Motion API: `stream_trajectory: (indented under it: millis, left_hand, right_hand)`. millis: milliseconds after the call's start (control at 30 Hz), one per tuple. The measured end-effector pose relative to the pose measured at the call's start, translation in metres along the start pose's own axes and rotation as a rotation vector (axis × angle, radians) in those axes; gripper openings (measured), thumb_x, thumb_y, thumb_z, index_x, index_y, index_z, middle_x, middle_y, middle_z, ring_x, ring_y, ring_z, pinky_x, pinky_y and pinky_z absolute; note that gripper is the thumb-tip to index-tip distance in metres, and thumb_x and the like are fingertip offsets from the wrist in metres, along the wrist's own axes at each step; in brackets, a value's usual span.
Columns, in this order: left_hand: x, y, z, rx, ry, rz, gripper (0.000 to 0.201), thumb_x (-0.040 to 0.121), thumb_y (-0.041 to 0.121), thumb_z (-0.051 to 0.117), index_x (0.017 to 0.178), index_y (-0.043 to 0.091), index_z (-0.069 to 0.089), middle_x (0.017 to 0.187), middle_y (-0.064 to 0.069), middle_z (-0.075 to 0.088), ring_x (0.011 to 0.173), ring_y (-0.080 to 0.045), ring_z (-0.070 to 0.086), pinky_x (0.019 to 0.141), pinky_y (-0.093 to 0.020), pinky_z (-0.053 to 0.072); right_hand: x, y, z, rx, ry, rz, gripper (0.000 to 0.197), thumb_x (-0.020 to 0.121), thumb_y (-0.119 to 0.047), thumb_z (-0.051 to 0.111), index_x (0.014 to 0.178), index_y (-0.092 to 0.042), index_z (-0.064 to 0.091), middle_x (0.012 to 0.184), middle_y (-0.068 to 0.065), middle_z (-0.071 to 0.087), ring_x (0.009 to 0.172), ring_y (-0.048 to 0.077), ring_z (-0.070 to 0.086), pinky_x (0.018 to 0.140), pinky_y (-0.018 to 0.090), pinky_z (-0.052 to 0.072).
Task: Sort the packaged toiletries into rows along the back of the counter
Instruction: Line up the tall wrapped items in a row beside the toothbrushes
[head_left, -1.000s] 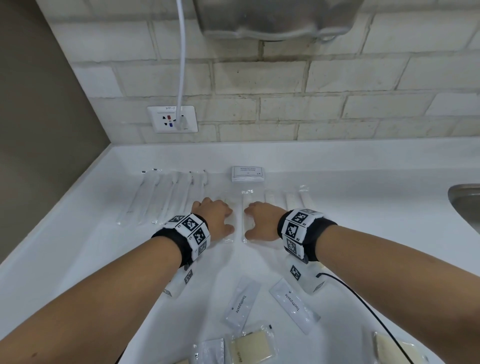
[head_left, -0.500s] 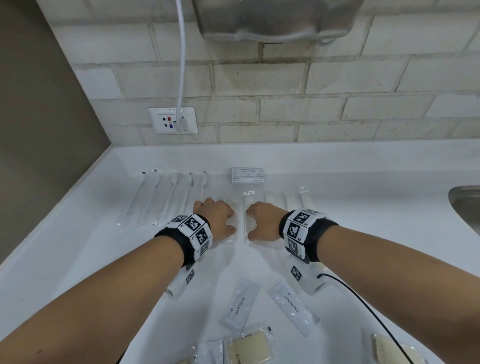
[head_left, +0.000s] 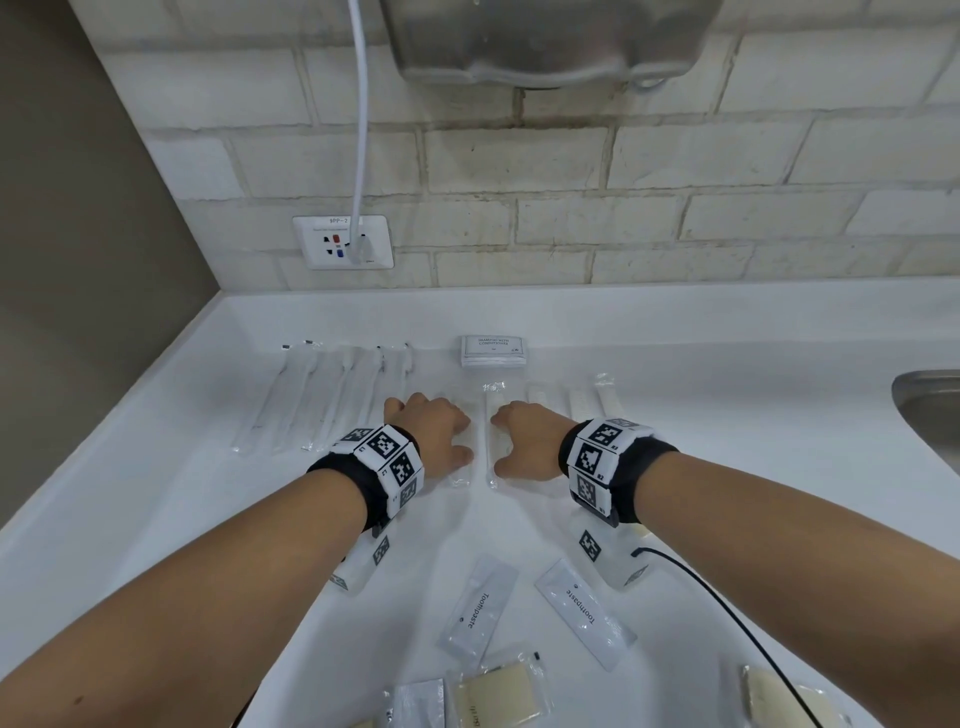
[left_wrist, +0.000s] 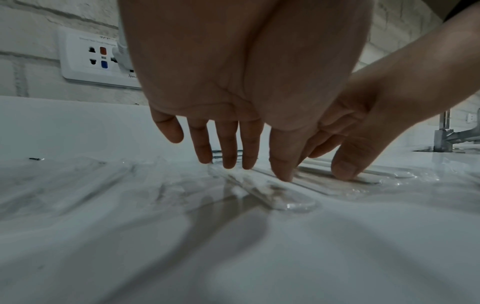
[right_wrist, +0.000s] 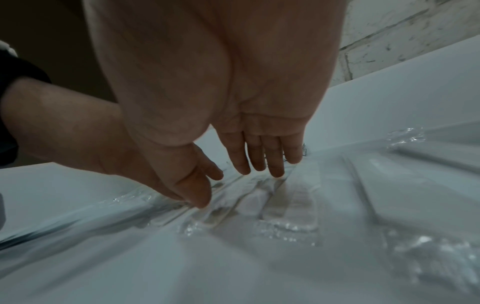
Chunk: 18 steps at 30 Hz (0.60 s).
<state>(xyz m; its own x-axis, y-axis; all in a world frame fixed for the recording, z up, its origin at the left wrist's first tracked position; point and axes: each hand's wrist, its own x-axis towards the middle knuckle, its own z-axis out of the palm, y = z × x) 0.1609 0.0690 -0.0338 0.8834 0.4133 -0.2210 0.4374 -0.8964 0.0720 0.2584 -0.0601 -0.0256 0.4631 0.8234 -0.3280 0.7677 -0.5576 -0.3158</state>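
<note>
Several clear-wrapped combs (head_left: 587, 402) lie side by side in the middle of the white counter (head_left: 727, 467). My left hand (head_left: 431, 431) rests on the leftmost ones with straight fingers. My right hand (head_left: 530, 441) lies flat beside it, with one wrapped comb (head_left: 491, 431) between the two. In the left wrist view the fingertips (left_wrist: 228, 162) and thumb touch a wrapped comb (left_wrist: 272, 193). The right wrist view shows the fingertips (right_wrist: 275, 172) pressing on a wrapped comb (right_wrist: 291, 205). A row of wrapped toothbrushes (head_left: 322, 395) lies at the left, and shampoo sachets (head_left: 493, 352) sit behind.
Two toothpaste sachets (head_left: 480, 613) (head_left: 584, 613) and flat cream packets (head_left: 498, 696) (head_left: 779, 701) lie loose near the front edge. A steel sink (head_left: 930, 415) is at the right. On the brick wall are a socket (head_left: 343, 242) with a white cable (head_left: 361, 130) and a hand dryer (head_left: 550, 41).
Both hands stay on the wrapped combs in nearly the same place; nothing else on the counter has shifted.
</note>
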Motion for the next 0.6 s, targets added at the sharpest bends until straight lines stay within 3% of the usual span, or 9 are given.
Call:
stream_trajectory:
  millis: [100,233,400,600]
  left_hand:
    - [0.000,0.002,-0.006,-0.017,0.013,0.003,0.040,0.086,0.045,0.054,0.121,0.027,0.062,0.123,0.009,0.059,0.120,-0.022,0.044,0.092,-0.037,0.025]
    - [-0.002,0.014,-0.012,-0.046,0.026,0.045,0.054,0.086,0.049,0.056,0.137,0.033,0.050,0.143,0.011,0.048,0.131,-0.020,0.036,0.101,-0.037,0.022]
    - [-0.007,0.030,-0.006,0.057,-0.005,0.112,0.056,0.084,0.056,0.054,0.132,0.029,0.055,0.138,0.010,0.053,0.128,-0.022,0.039,0.102,-0.040,0.024]
    - [-0.007,0.035,-0.001,0.058,-0.025,0.115,0.059,0.084,0.057,0.054,0.137,0.031,0.052,0.144,0.012,0.048,0.130,-0.021,0.036,0.102,-0.038,0.022]
  right_hand:
    - [-0.006,0.004,-0.009,0.082,0.067,-0.039,0.070,0.086,-0.026,0.062,0.148,-0.014,0.033,0.154,0.003,0.031,0.141,0.020,0.034,0.113,0.030,0.031]
    - [-0.012,0.019,-0.025,0.038,0.111,-0.007,0.064,0.085,-0.027,0.062,0.144,-0.021,0.038,0.148,0.003,0.038,0.133,0.023,0.043,0.108,0.035,0.038]
    - [-0.021,0.035,-0.022,-0.094,0.006,0.094,0.071,0.083,-0.035,0.065,0.146,-0.020,0.036,0.148,0.001,0.042,0.133,0.023,0.044,0.108,0.039,0.040]
    - [-0.024,0.037,-0.013,-0.160,-0.017,0.099,0.058,0.084,-0.040,0.062,0.133,-0.012,0.051,0.138,0.004,0.054,0.124,0.027,0.052,0.105,0.040,0.042]
